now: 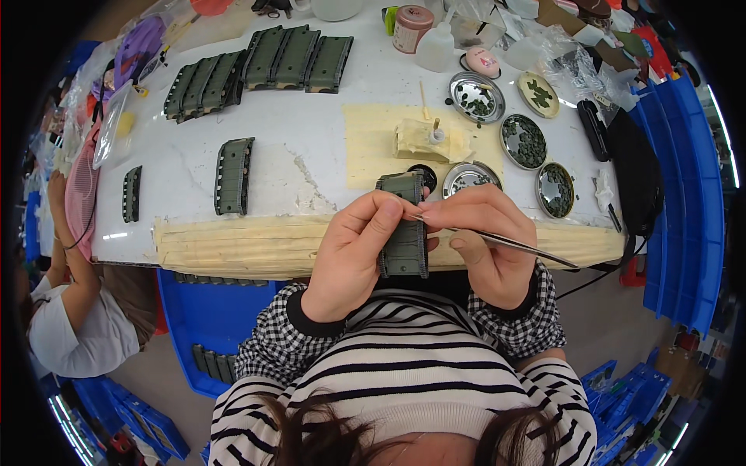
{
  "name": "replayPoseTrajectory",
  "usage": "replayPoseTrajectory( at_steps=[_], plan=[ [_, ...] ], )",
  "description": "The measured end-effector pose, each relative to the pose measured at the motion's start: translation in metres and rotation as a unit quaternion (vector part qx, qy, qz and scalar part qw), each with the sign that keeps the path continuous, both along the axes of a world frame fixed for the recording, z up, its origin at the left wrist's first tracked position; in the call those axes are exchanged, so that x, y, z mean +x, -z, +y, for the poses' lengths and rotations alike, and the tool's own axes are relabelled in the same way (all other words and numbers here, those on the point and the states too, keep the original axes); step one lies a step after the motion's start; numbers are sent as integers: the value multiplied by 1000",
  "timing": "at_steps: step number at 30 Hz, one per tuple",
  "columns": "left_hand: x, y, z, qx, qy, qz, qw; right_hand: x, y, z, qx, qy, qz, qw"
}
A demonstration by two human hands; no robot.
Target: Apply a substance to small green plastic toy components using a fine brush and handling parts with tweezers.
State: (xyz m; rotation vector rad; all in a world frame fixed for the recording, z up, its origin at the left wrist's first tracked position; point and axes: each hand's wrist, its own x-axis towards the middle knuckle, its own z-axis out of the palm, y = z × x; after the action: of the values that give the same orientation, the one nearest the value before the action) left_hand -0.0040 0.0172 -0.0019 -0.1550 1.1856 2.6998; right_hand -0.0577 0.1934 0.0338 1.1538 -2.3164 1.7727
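Observation:
My left hand (pixel 353 252) grips a dark green toy tank-track strip (pixel 405 225), held upright in front of my chest. My right hand (pixel 486 241) pinches slim metal tweezers (pixel 513 245), whose tip touches the strip's upper right edge near my left thumb. Several round metal dishes (pixel 523 141) of small dark green parts sit on the white table (pixel 295 140) just beyond my hands. A small glue bottle (pixel 437 133) stands on a folded cloth on a yellowish mat (pixel 365 140).
More green track strips lie on the table: one single (pixel 233 175), one short (pixel 132 193), and two stacks at the back (pixel 297 58). Another person (pixel 70 303) sits at the left. Blue crates (pixel 684 202) stand at the right; another (pixel 210 318) holds strips under the table edge.

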Motion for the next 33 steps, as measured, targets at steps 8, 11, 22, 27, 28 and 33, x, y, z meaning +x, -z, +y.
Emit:
replayPoseTrajectory(
  at_steps=[8, 11, 22, 27, 28, 33],
  plan=[
    [0, -1, 1, 15, -5, -3, 1000, 3, 3, -4, -24, 17, -37, 999],
    [0, -1, 4, 23, -12, -10, 1000, 3, 3, -5, -27, 19, -30, 999],
    [0, 1, 5, 79, -12, -18, 997, 6, 3, -9, -30, 31, -33, 999],
    [1, 1, 5, 81, -16, -26, 996, 6, 3, -10, -28, 29, -34, 999],
    [1, 1, 6, 76, -17, -25, 997, 6, 3, -10, -27, 29, -32, 999],
    [1, 6, 7, 65, -17, -6, 998, 6, 4, -12, -22, 34, -12, 999]
  ],
)
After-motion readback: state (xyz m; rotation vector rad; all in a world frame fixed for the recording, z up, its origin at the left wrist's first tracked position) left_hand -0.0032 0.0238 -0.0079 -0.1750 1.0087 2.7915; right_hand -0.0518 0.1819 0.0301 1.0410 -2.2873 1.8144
